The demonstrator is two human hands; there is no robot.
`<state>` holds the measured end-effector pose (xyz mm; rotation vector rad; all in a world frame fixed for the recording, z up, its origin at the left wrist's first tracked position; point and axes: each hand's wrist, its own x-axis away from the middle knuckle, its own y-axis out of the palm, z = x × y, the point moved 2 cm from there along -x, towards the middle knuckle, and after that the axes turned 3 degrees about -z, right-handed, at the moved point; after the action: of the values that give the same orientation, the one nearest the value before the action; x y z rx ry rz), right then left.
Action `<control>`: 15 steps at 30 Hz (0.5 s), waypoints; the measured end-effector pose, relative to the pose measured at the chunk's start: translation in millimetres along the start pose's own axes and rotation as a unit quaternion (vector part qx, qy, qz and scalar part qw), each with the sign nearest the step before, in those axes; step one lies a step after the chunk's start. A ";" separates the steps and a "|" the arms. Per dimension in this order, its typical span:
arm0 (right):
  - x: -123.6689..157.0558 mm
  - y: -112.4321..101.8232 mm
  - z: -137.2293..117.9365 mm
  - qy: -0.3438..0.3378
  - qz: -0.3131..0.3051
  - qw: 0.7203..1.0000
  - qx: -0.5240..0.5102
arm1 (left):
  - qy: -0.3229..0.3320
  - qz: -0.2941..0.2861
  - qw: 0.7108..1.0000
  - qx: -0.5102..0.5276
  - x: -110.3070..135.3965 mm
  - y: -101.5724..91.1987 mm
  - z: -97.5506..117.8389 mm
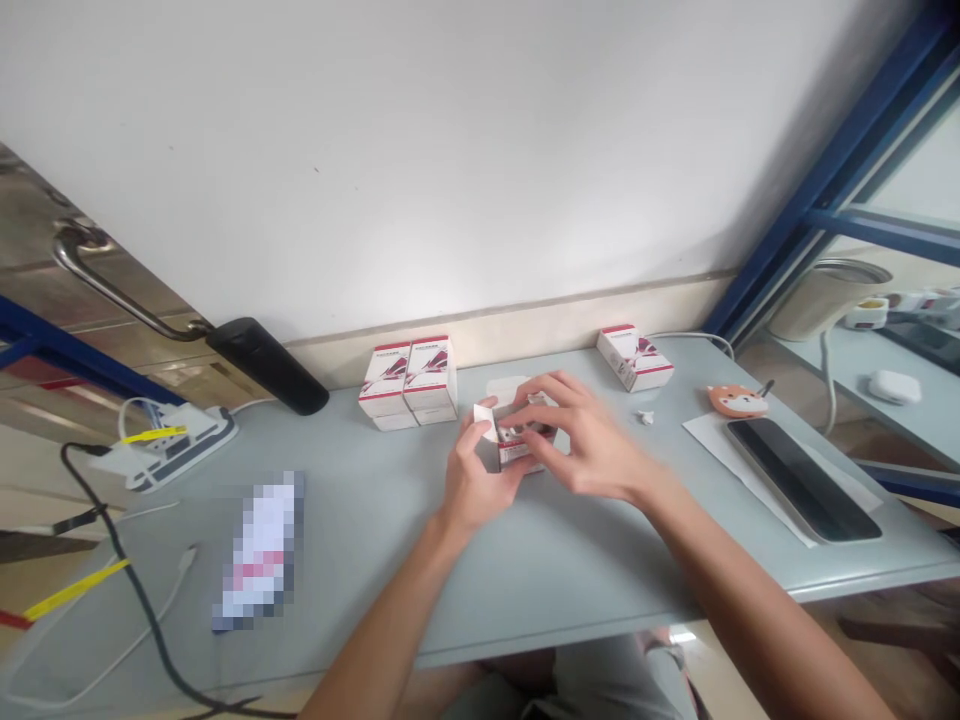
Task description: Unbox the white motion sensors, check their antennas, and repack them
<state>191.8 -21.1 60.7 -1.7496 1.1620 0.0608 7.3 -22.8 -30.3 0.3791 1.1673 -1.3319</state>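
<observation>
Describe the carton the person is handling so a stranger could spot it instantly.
On the grey-blue table below the white wall, look mid-table between the person's left hand and right hand. There sits a white carton with red markings. Unlike the closed cartons nearby, its flap stands open.

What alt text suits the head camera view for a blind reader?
A person's left hand and right hand hold a small white cardboard box with red markings, one flap open, over a pale grey-blue table. Matching white boxes stand stacked behind, and a black-screened phone lies on white paper at right.
</observation>
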 end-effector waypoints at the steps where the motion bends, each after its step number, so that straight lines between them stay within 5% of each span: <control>1: 0.0 1.9 -1.8 -0.002 -0.008 1.000 0.014 | 0.001 0.000 1.000 -0.012 -0.8 -1.2 -0.5; 6: -2.1 -1.3 4.9 -0.004 0.023 1.000 0.015 | 0.007 -0.021 0.996 -0.089 -3.7 -6.2 0.9; 10: 6.5 -32.6 49.4 0.152 0.113 0.975 0.113 | -0.022 -0.040 0.992 -0.119 -3.6 -5.5 2.6; 13: 24.8 -52.0 91.5 0.341 -0.040 0.921 0.185 | -0.019 -0.044 0.991 -0.126 -3.6 -4.6 3.7; 15: 38.9 -60.0 111.2 0.405 -0.125 0.885 0.192 | -0.018 -0.046 0.991 -0.128 -4.4 -4.5 4.4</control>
<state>304.8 38.2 26.3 -1.5623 1.3753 -1.0800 6.1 -25.1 -23.1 0.1153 1.3194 -1.2432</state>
